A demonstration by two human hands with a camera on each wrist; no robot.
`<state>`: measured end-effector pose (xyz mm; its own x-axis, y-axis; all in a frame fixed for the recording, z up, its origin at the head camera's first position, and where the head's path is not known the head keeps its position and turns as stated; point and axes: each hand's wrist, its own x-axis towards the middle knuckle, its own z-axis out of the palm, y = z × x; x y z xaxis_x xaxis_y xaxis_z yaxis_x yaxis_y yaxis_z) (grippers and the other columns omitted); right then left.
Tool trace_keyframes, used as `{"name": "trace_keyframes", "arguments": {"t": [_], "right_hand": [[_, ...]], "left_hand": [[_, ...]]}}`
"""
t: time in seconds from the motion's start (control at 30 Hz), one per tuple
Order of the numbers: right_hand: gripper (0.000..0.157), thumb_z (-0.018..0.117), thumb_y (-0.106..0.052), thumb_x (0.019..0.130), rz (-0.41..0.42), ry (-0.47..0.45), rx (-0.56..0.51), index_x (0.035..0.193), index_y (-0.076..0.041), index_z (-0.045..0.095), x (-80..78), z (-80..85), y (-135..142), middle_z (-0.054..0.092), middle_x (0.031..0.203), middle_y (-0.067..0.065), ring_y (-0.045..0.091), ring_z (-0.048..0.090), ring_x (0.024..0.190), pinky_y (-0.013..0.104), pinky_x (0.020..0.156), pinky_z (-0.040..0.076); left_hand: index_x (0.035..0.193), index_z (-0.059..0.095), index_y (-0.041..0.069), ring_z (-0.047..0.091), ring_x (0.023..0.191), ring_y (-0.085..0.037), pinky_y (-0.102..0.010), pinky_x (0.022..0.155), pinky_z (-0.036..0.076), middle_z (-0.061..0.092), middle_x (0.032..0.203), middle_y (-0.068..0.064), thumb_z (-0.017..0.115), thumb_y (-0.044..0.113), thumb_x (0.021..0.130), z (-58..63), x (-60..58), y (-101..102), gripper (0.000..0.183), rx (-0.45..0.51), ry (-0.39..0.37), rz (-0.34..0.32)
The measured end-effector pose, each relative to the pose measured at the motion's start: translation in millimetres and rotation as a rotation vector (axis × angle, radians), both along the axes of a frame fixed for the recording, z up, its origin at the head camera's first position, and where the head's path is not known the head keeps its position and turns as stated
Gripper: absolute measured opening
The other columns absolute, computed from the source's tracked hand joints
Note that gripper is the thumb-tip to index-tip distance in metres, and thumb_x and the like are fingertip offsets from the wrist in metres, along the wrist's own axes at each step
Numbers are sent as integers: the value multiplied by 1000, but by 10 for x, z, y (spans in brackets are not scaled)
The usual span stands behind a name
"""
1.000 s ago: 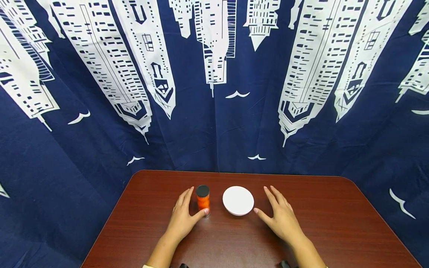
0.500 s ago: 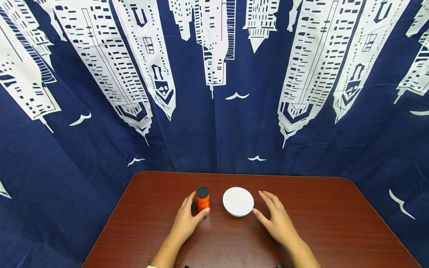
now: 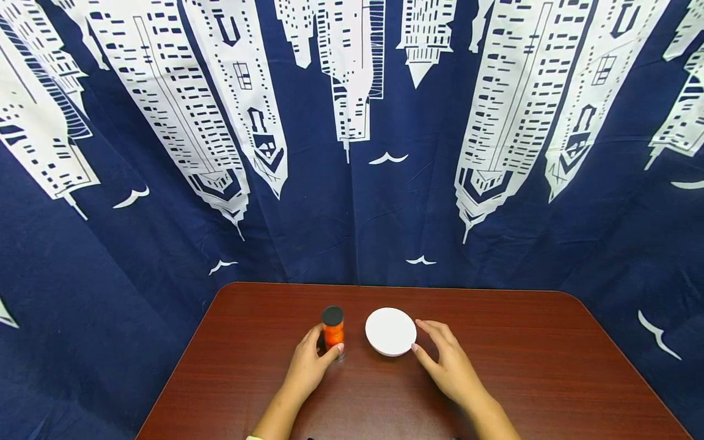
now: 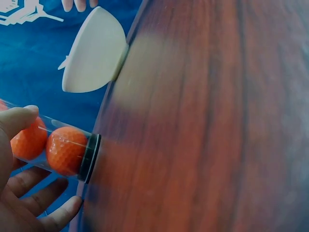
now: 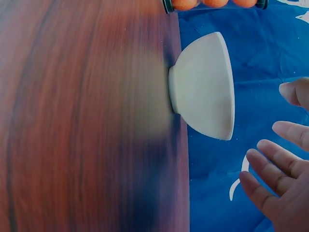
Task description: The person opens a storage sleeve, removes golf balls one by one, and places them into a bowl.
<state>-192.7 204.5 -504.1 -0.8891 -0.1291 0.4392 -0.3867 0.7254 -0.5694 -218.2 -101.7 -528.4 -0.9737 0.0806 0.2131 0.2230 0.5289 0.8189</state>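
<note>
A clear tube of orange golf balls (image 3: 333, 335) with a black lid stands upright on the table, left of centre. My left hand (image 3: 306, 365) is around its near left side, thumb across the front and fingers loosely spread. In the left wrist view the thumb (image 4: 21, 118) overlaps the tube (image 4: 67, 150); whether it presses on it I cannot tell. Right of the tube sits a white bowl (image 3: 390, 331), upright. Beside its right rim is my right hand (image 3: 452, 370), fingers loosely extended. The right wrist view shows a gap between those fingertips and the bowl (image 5: 205, 89).
The reddish-brown wooden table (image 3: 528, 348) has rounded far corners. Behind it hangs a dark blue cloth (image 3: 308, 244) printed with white buildings and birds. Table surface lies between the tube and the bowl.
My left hand has drawn in closer around the tube, its fingers narrowing. My right hand has moved left toward the bowl, thumb and fingers nearer its rim. Tube and bowl have stayed in place.
</note>
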Motion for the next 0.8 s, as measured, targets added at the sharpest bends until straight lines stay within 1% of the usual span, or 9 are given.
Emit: {"name": "trace_keyframes", "arguments": {"t": [0.1,0.2,0.4,0.5,0.6,0.7,0.8], "right_hand": [[51,74,-24,93,6,-1,-4,139,-12,59,8,6,-23,56,137,3,30,57,130,55,103,49],[47,74,-23,93,13,-2,-10,137,-11,61,18,21,-47,56,136,1,27,58,128,53,103,50],[45,73,-24,94,27,3,-16,136,-12,62,21,64,-94,57,134,0,24,60,126,52,102,50],[44,72,-26,94,20,10,-15,136,-13,62,19,86,-113,58,132,-2,20,61,122,50,101,51],[43,72,-27,94,22,28,-12,134,-14,63,20,111,-134,60,129,-4,18,63,115,46,96,53],[42,72,-26,95,47,41,-25,134,-13,64,23,149,-160,62,126,-3,16,63,108,43,91,54],[41,73,-23,94,78,53,-45,133,-12,64,21,185,-185,63,124,-1,17,63,104,40,89,55]], "left_hand": [[142,52,9,65,117,-30,-46,91,57,65,131,-14,72,34,94,-16,-2,1,58,2,6,-2],[140,53,10,66,114,-28,-44,89,57,67,127,-13,73,36,93,-33,-11,-1,57,7,13,1],[137,57,15,68,107,-21,-39,85,58,70,121,-8,75,37,91,-41,-20,6,53,12,28,21],[135,58,17,67,108,-21,-37,84,58,69,122,-7,75,36,91,-23,-3,18,51,-5,35,16],[135,58,20,66,113,-22,-37,87,58,67,126,-5,76,38,90,10,21,33,51,-25,38,2],[134,59,19,65,115,-23,-39,88,58,66,127,-5,76,39,90,52,47,46,52,-37,57,-18],[134,59,19,66,113,-22,-39,88,58,66,125,-5,77,39,89,98,74,72,52,-32,70,-31]]}}
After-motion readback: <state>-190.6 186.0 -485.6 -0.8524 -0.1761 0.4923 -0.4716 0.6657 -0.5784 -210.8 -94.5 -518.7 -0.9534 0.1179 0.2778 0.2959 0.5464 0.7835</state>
